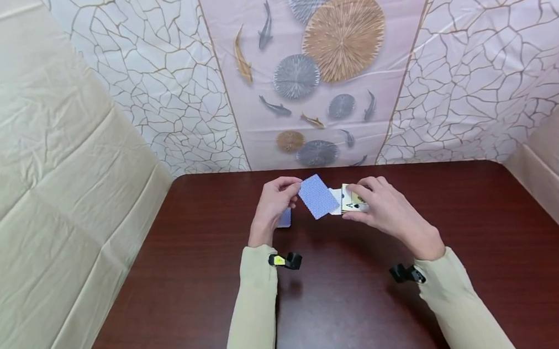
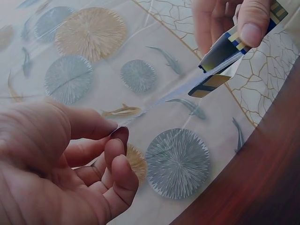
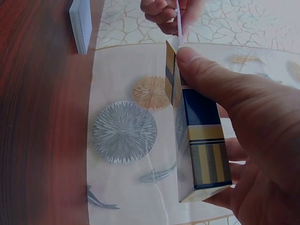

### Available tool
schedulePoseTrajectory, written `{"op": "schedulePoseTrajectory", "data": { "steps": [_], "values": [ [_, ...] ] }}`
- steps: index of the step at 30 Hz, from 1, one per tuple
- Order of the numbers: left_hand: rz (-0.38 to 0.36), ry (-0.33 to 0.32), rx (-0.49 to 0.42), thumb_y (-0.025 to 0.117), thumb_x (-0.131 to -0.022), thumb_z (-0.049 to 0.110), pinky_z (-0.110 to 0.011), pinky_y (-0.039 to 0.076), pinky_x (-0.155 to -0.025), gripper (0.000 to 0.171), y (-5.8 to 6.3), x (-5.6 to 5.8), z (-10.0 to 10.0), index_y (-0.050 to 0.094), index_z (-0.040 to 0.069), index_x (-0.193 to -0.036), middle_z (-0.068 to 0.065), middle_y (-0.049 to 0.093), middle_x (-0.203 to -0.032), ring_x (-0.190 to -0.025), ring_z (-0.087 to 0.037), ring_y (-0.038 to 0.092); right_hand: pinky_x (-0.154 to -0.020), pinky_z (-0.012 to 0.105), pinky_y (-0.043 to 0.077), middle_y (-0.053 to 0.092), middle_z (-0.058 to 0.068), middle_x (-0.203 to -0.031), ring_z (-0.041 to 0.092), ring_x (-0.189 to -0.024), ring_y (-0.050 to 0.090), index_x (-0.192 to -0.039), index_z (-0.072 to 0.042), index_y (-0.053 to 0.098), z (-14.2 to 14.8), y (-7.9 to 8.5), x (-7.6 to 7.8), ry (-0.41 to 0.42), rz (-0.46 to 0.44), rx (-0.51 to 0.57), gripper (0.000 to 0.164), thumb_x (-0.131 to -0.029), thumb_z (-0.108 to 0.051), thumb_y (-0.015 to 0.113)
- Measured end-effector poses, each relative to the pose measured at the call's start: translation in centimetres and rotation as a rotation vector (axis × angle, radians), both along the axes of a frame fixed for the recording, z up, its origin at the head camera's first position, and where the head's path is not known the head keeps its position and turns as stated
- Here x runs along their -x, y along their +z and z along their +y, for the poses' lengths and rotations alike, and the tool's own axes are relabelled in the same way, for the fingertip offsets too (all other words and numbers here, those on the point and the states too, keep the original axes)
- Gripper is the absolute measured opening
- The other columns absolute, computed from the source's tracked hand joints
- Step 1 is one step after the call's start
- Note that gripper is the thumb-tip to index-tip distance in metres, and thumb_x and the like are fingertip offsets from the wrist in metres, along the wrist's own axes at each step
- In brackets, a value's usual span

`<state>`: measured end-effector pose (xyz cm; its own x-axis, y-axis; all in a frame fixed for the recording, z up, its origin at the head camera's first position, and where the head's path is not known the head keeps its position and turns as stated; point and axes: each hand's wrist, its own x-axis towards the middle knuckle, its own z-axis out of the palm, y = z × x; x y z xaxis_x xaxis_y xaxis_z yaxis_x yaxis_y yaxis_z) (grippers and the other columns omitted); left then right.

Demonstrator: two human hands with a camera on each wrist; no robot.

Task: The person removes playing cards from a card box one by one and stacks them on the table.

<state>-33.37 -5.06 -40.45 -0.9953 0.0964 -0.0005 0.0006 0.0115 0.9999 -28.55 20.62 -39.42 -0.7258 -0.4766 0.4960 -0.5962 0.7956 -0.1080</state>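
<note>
My left hand [image 1: 273,203] pinches a blue-backed playing card [image 1: 318,196] between thumb and fingertips. Its patterned back faces up in the head view, while the left wrist view shows its thin edge [image 2: 161,101] reaching to the mouth of a card box [image 2: 220,56]. Around that box my right hand [image 1: 384,204] curls, thumb on one side and fingers on the other. Printed with an ace, the box [image 3: 204,140] has blue and gold stripes on its side, and its end flap [image 3: 169,70] stands open toward the left hand. The box's inside is mostly hidden.
A stack of blue-backed cards [image 1: 285,218] lies on the dark red-brown table [image 1: 341,313], partly covered by the left hand; it also shows in the right wrist view [image 3: 80,26]. Behind the table hangs a patterned cloth [image 1: 255,126]. Pale cloth [image 1: 63,215] walls the left side.
</note>
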Motion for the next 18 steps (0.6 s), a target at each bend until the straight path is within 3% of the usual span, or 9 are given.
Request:
{"op": "schedulePoseTrajectory", "data": {
  "steps": [10,18],
  "values": [
    [-0.026,0.039,-0.052,0.067,-0.092,0.012,-0.025,0.05,-0.059,0.02,-0.3,0.6,-0.6,0.07,-0.001,-0.107,0.001,0.062,-0.074,-0.063,-0.011,0.055,-0.075,0.046,0.048,0.061,0.016,-0.111,0.034,-0.098,0.052,-0.121,-0.007,0.065,0.2,-0.1,-0.1,0.002,-0.008,0.014,0.062,-0.074,-0.042,0.083],
    [-0.029,0.065,-0.112,0.066,-0.093,0.008,-0.02,0.047,-0.056,0.021,-0.7,1.2,-1.3,0.068,-0.006,-0.108,0.001,0.057,-0.07,-0.061,-0.009,0.051,-0.074,0.045,0.048,0.061,0.016,-0.112,0.034,-0.098,0.052,-0.121,-0.007,0.066,0.1,0.0,0.1,0.001,-0.005,0.015,0.062,-0.074,-0.043,0.083]
  ]
}}
